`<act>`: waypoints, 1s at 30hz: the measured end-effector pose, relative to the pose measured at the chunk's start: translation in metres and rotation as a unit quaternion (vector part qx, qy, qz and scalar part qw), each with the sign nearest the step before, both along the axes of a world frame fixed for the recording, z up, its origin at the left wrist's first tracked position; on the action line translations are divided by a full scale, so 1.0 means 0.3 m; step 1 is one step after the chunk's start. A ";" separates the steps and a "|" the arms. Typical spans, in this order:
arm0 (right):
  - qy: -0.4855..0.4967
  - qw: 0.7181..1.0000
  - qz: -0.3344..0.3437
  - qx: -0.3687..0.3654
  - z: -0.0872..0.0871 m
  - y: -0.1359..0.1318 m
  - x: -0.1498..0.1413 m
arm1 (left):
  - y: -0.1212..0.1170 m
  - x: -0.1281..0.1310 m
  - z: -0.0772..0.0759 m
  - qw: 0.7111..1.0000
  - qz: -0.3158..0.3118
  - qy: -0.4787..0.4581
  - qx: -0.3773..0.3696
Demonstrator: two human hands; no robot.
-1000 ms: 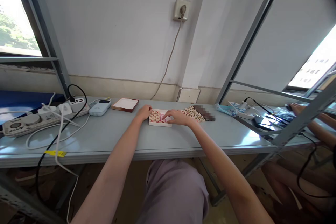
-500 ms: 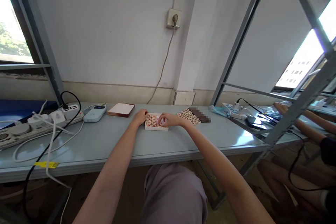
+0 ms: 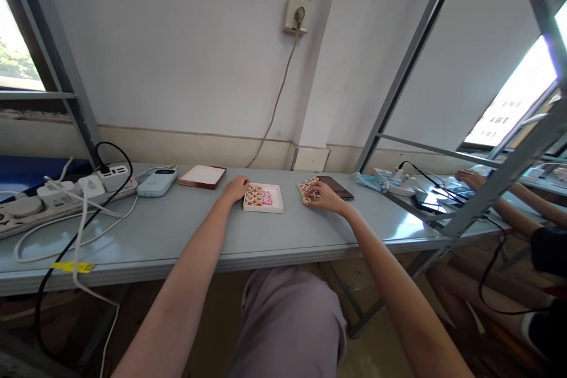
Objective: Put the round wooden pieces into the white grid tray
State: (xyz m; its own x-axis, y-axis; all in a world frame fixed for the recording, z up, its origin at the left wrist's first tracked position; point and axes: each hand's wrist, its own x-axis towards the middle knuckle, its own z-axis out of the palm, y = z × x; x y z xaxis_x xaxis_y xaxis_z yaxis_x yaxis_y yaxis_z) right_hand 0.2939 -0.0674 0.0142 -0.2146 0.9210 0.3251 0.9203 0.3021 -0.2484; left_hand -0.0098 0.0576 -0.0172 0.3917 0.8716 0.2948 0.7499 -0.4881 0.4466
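A shallow white box (image 3: 271, 205) lies on the grey table (image 3: 177, 236) ahead of me, its left part filled with small patterned tiles and a pink lining showing on the right. My left hand (image 3: 236, 189) rests curled against the box's left edge. My right hand (image 3: 322, 195) lies on a loose heap of the same tiles (image 3: 307, 188) to the right of the box, fingers curled over them. What the fingers grip is hidden.
A dark phone (image 3: 337, 187) lies beside the heap. A box lid (image 3: 202, 176) and a pale blue device (image 3: 156, 181) sit to the left, then power strips (image 3: 57, 198) with trailing cables. Another person's arms (image 3: 500, 198) work at the right table behind a slanted metal frame (image 3: 500, 186).
My right hand has left the box and moved right onto the loose tile heap. My left hand has stayed at the box's left edge. The view has shifted slightly.
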 end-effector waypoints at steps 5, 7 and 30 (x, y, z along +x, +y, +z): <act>-0.070 0.996 -0.056 0.029 -0.009 -0.013 0.033 | -0.002 -0.002 0.003 1.000 0.001 0.003 0.002; -0.081 0.994 -0.069 0.034 -0.003 -0.021 0.031 | -0.002 -0.002 0.002 1.000 0.004 0.005 0.004; -0.203 0.975 0.071 0.048 0.038 0.128 -0.399 | 0.055 -0.019 -0.025 0.978 -0.107 -0.148 -0.102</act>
